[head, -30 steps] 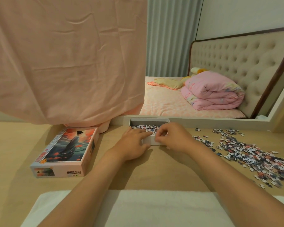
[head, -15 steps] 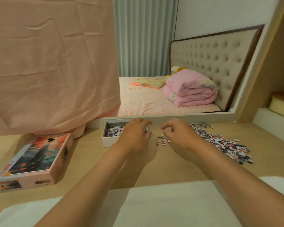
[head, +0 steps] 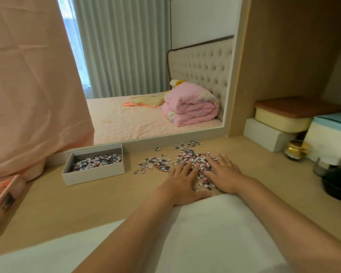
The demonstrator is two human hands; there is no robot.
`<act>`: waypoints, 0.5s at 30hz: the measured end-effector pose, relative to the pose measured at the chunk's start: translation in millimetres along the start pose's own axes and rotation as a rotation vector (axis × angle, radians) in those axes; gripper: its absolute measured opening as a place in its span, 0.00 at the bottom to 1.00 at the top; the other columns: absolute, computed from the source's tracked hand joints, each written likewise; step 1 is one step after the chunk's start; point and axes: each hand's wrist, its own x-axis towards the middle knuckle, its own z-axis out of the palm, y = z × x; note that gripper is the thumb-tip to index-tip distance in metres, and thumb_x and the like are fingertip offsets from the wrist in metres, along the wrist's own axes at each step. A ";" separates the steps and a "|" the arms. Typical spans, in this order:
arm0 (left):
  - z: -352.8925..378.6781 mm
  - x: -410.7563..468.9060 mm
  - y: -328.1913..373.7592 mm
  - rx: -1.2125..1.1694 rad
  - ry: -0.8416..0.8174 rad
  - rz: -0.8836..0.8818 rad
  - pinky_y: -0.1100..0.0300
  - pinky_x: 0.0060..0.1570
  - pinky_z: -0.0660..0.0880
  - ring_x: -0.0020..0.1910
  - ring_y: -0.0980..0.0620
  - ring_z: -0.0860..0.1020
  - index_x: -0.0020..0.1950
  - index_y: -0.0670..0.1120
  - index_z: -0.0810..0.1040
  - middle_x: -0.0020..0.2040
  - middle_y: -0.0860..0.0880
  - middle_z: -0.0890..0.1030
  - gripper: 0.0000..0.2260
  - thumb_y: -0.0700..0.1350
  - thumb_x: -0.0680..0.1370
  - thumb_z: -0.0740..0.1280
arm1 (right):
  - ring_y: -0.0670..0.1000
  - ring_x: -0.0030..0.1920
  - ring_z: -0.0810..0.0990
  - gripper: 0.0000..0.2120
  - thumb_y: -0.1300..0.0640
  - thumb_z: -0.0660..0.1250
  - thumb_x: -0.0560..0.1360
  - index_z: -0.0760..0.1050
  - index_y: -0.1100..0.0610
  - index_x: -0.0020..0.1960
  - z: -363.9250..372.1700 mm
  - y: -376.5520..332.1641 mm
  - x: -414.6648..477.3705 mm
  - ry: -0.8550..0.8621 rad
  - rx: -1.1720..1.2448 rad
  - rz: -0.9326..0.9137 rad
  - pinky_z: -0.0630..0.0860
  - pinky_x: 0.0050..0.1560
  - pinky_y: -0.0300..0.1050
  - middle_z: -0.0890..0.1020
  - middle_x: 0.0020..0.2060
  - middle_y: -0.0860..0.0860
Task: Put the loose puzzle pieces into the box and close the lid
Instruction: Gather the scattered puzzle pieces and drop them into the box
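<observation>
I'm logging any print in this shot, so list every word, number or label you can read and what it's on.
No text can be read.
Box lid: printed picture at the left edge, mostly cut off; any lettering is too blurred to read.
Puzzle pieces: colour patches only.
Box: plain walls, no print.
Small jar: too blurred to tell any label.

Matt light wood-grain laminate on the desk top point(head: 91, 209), smooth. Plain matt white cardboard for the box base point(head: 95, 175) at ten o'clock of the hands. Thin printed card in the puzzle pieces point(head: 187, 156), slight sheen. Glossy printed paper over the box lid point(head: 2, 196) at far nine o'clock. Soft creased pink cloth in the curtain point(head: 32, 85). Shiny glass with gold metal on the small jar point(head: 295, 151) at three o'clock. Buttoned matt upholstery on the headboard point(head: 201, 66).
</observation>
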 end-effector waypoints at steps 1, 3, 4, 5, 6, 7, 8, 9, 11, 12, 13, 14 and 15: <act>1.0 2.8 -1.5 0.001 0.000 -0.007 0.44 0.75 0.37 0.78 0.48 0.36 0.79 0.56 0.38 0.80 0.49 0.39 0.43 0.75 0.72 0.51 | 0.56 0.78 0.35 0.31 0.36 0.47 0.81 0.40 0.43 0.80 3.4 1.0 1.2 -0.027 0.006 -0.003 0.37 0.76 0.59 0.38 0.79 0.53; -0.1 4.5 -8.2 0.013 -0.002 -0.030 0.46 0.75 0.37 0.78 0.48 0.36 0.79 0.56 0.39 0.80 0.50 0.39 0.42 0.74 0.73 0.50 | 0.55 0.78 0.33 0.31 0.36 0.45 0.81 0.39 0.44 0.80 9.4 -2.4 5.3 -0.050 0.006 -0.027 0.35 0.75 0.58 0.36 0.79 0.54; -1.6 4.9 -12.8 0.024 0.000 -0.042 0.46 0.75 0.37 0.78 0.48 0.36 0.79 0.56 0.39 0.80 0.50 0.39 0.41 0.74 0.73 0.49 | 0.55 0.78 0.33 0.31 0.36 0.45 0.81 0.39 0.44 0.80 11.6 -5.8 8.1 -0.053 0.008 -0.046 0.34 0.76 0.57 0.36 0.79 0.54; -3.6 4.5 -18.1 0.028 0.000 -0.057 0.47 0.75 0.37 0.78 0.48 0.36 0.79 0.56 0.40 0.80 0.50 0.39 0.40 0.73 0.74 0.49 | 0.55 0.78 0.33 0.31 0.37 0.45 0.82 0.39 0.44 0.80 13.3 -10.4 10.5 -0.060 0.011 -0.067 0.35 0.76 0.56 0.35 0.78 0.54; -6.0 4.0 -23.9 0.024 -0.001 -0.071 0.47 0.75 0.38 0.78 0.48 0.37 0.79 0.56 0.41 0.80 0.50 0.39 0.39 0.72 0.75 0.49 | 0.55 0.78 0.32 0.30 0.38 0.45 0.82 0.39 0.45 0.80 14.6 -15.6 12.6 -0.068 0.013 -0.094 0.35 0.76 0.55 0.35 0.78 0.54; -8.6 3.0 -29.9 0.018 -0.003 -0.085 0.48 0.75 0.38 0.78 0.48 0.38 0.79 0.56 0.41 0.80 0.50 0.40 0.38 0.71 0.76 0.49 | 0.54 0.78 0.32 0.30 0.40 0.45 0.83 0.39 0.46 0.80 15.5 -21.0 14.3 -0.078 0.021 -0.125 0.35 0.76 0.54 0.36 0.79 0.54; -11.2 1.8 -35.5 0.011 -0.001 -0.100 0.48 0.75 0.39 0.78 0.48 0.38 0.79 0.56 0.41 0.80 0.51 0.41 0.37 0.70 0.77 0.50 | 0.54 0.78 0.33 0.30 0.41 0.45 0.83 0.39 0.48 0.80 15.3 -26.4 15.0 -0.088 0.043 -0.160 0.35 0.76 0.54 0.36 0.79 0.54; -13.8 1.4 -40.1 0.001 0.012 -0.113 0.48 0.75 0.39 0.78 0.49 0.39 0.79 0.55 0.42 0.80 0.51 0.42 0.35 0.68 0.78 0.50 | 0.53 0.78 0.34 0.29 0.43 0.46 0.84 0.40 0.49 0.80 14.2 -30.8 16.2 -0.093 0.090 -0.195 0.36 0.76 0.53 0.38 0.79 0.53; -16.8 3.0 -44.4 -0.030 0.053 -0.122 0.48 0.76 0.41 0.78 0.49 0.41 0.80 0.55 0.43 0.80 0.51 0.44 0.34 0.66 0.79 0.52 | 0.51 0.79 0.37 0.27 0.47 0.49 0.85 0.46 0.51 0.81 8.7 -34.5 19.3 -0.065 0.261 -0.246 0.39 0.76 0.52 0.42 0.80 0.52; -17.6 4.9 -42.0 -0.046 0.067 -0.109 0.48 0.76 0.42 0.78 0.50 0.42 0.80 0.54 0.43 0.80 0.51 0.45 0.35 0.65 0.79 0.53 | 0.50 0.79 0.40 0.25 0.49 0.50 0.85 0.51 0.52 0.80 5.6 -32.1 22.5 -0.018 0.351 -0.257 0.41 0.77 0.52 0.46 0.80 0.51; -17.7 8.0 -36.2 -0.059 0.076 -0.081 0.47 0.76 0.43 0.78 0.50 0.42 0.80 0.53 0.43 0.80 0.52 0.45 0.36 0.66 0.78 0.54 | 0.49 0.79 0.43 0.24 0.51 0.51 0.85 0.55 0.52 0.80 1.9 -26.9 27.0 0.043 0.420 -0.253 0.43 0.77 0.51 0.49 0.80 0.50; -17.2 11.9 -27.7 -0.070 0.076 -0.043 0.47 0.76 0.43 0.78 0.51 0.42 0.80 0.53 0.42 0.80 0.52 0.44 0.38 0.68 0.77 0.54 | 0.49 0.79 0.45 0.22 0.53 0.52 0.85 0.58 0.51 0.78 -2.2 -19.7 31.6 0.107 0.451 -0.238 0.46 0.78 0.51 0.52 0.80 0.50; -16.3 15.7 -17.6 -0.074 0.064 -0.004 0.47 0.76 0.42 0.78 0.51 0.42 0.80 0.53 0.42 0.80 0.52 0.43 0.40 0.70 0.76 0.54 | 0.50 0.79 0.47 0.22 0.54 0.52 0.84 0.61 0.50 0.78 -6.0 -11.0 36.8 0.154 0.436 -0.213 0.47 0.78 0.53 0.54 0.79 0.49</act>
